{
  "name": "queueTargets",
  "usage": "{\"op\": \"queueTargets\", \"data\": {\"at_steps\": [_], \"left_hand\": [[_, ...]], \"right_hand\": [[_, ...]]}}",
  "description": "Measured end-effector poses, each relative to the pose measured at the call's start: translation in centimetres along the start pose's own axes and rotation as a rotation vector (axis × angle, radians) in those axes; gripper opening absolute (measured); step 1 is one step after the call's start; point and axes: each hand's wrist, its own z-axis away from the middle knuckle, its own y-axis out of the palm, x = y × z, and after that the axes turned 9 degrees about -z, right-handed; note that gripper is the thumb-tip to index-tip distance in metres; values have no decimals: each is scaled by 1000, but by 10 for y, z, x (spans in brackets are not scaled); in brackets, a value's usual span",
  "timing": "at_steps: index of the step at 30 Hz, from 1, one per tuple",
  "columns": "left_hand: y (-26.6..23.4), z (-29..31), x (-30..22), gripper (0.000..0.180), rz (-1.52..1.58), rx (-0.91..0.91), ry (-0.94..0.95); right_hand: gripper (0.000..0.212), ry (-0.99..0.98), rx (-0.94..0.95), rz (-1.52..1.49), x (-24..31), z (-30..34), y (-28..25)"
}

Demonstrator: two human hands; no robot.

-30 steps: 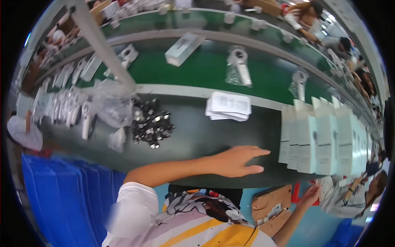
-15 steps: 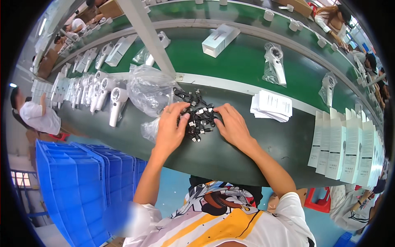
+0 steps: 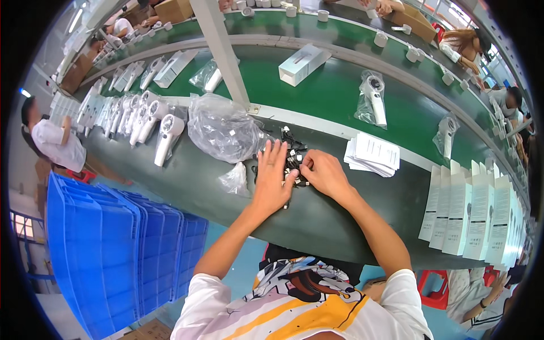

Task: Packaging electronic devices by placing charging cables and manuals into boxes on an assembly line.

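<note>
A small heap of short black cables (image 3: 293,161) with pale metal plugs lies on the dark worktable, partly hidden beneath my hands. My left hand (image 3: 273,180) rests on the heap's left side, its fingers stretched out and close together. On the other side, my right hand (image 3: 326,174) has its fingers curled, the thumb and fingertips closed on black cables at the heap's right edge. A large clear plastic bag (image 3: 221,130) lies crumpled just left of the heap, and a smaller clear bag (image 3: 235,180) sits nearer me.
White handheld devices (image 3: 169,133) in clear bags crowd the table's left. White leaflets (image 3: 372,154) lie right of the cables; open white boxes (image 3: 456,215) stand far right. A metal post (image 3: 221,51) rises beside the green conveyor (image 3: 334,85). Blue crates (image 3: 93,249) are at lower left.
My left hand has come right onto the heap and flattened. My right hand's fingers have curled in at the cables. The whole view has shifted slightly.
</note>
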Motion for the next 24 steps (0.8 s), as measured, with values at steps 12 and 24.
{"op": "queueTargets", "data": {"at_steps": [12, 24], "left_hand": [[-23, -94, -48, 31, 13, 10, 264], [75, -131, -123, 32, 63, 434, 710]], "right_hand": [[38, 423, -132, -908, 13, 67, -45], [15, 388, -468, -1083, 6, 169, -117]]}}
